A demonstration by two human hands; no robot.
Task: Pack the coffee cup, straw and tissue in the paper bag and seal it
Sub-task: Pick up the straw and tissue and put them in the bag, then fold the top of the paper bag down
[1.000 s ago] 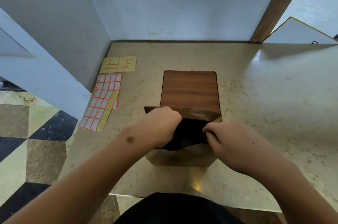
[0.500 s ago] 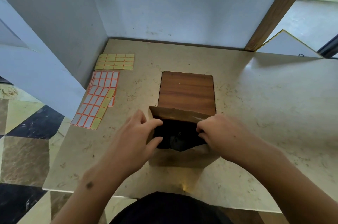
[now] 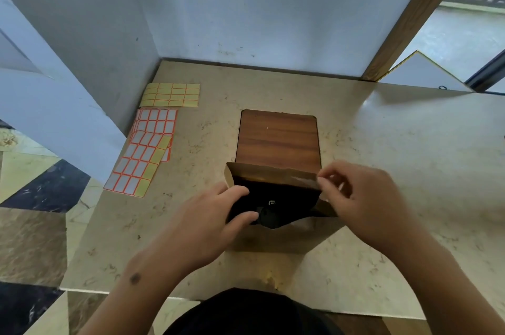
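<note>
We stand the paper bag [image 3: 276, 236] upright at the near edge of the tabletop [image 3: 396, 143], just in front of the wooden board [image 3: 278, 138], so its mouth faces up at us. Our left hand [image 3: 202, 228] holds the left side of the mouth, thumb and forefinger curled round the near edge to keep the opening spread. Our right hand [image 3: 360, 198] pinches the far right corner of the rim between thumb and fingertips, the other fingers loosely curled; this looks like the start of drawing the top together for folding. Down in the dark interior a black lid with a small pale opening shows, which we take to be the coffee cup [image 3: 269, 210], lying between our two hands and below the fingers, touched by neither. We cannot make out the straw or the tissue in the shadow. The sticker sheets [image 3: 147, 149] lie well to the left, probably kept ready for sealing.
</note>
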